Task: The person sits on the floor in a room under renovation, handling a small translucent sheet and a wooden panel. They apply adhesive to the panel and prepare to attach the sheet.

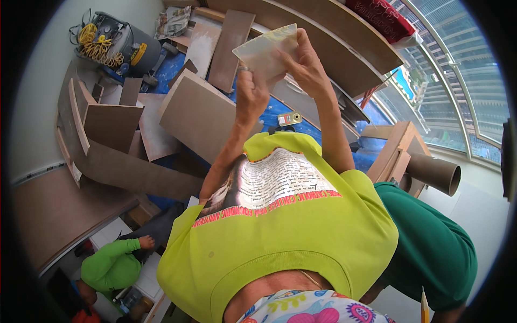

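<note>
Up ahead at the top centre, I hold a thin, pale, see-through flat square sheet [269,47] by its near and right edges. My left hand [252,99] is closed on its lower corner, thumb against the sheet. My right hand [306,63] grips the right edge, with its fingers reaching over the face. The sheet is tilted, its upper edge rough and yellowish. What it is made of cannot be made out. Below my hands, a small yellow-and-grey device [289,118] with a round dark spot rests near my shirt.
Brown boards [202,116] lean and lie on blue sheeting [173,65]. A grey wet-dry vacuum [125,46] with a yellow cord stands far left. At right are a wooden frame [389,151], a cardboard tube [437,173] and windows. Two people work nearby, in green [431,242] and lime [110,265].
</note>
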The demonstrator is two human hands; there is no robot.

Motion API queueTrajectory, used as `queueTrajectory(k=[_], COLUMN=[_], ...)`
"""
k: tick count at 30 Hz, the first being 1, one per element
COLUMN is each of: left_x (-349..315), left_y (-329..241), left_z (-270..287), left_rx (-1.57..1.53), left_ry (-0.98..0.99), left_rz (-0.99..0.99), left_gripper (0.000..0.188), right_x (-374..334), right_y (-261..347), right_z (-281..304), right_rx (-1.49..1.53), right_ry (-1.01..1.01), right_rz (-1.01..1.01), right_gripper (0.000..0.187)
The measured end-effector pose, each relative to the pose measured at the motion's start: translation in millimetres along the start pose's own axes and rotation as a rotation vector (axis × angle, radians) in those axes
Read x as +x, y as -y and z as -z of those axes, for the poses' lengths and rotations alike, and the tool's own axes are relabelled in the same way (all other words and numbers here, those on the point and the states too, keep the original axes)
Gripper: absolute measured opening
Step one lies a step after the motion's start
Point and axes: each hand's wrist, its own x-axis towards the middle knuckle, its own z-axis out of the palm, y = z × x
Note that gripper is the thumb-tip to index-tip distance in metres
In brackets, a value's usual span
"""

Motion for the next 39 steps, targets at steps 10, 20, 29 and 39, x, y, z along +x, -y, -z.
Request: queueTrajectory(k=[10, 20, 29, 39], left_x=[-4.8, -16.8, -14.6, -10.4], left_y=[-4.6, 22.9, 21.8, -1.9], left_z=[-1.4, 7.7, 3.2, 0.0], left_rx=[-0.017, 0.234, 0.178, -0.072], left_ry=[0.006, 0.05, 0.013, -0.012], left_rz=[-0.016, -0.011, -0.048, 0.011], left_gripper=[0.033, 0.032, 0.031, 0.034], right_x=[-12.9, -13.6, -5.1, -2.0], right_y=[13.0, 11.4, 6.6, -3.9], right_z=[-23.4, -40.4, -36.2, -17.0], right_rx=[0.092, -0.116, -0.025, -0.202], right_ry=[-0.155, -0.487, -0.416, -0.138], right_rz=[0.118, 0.089, 0.05, 0.013], right_gripper=[0.053, 0.049, 0.054, 0.043])
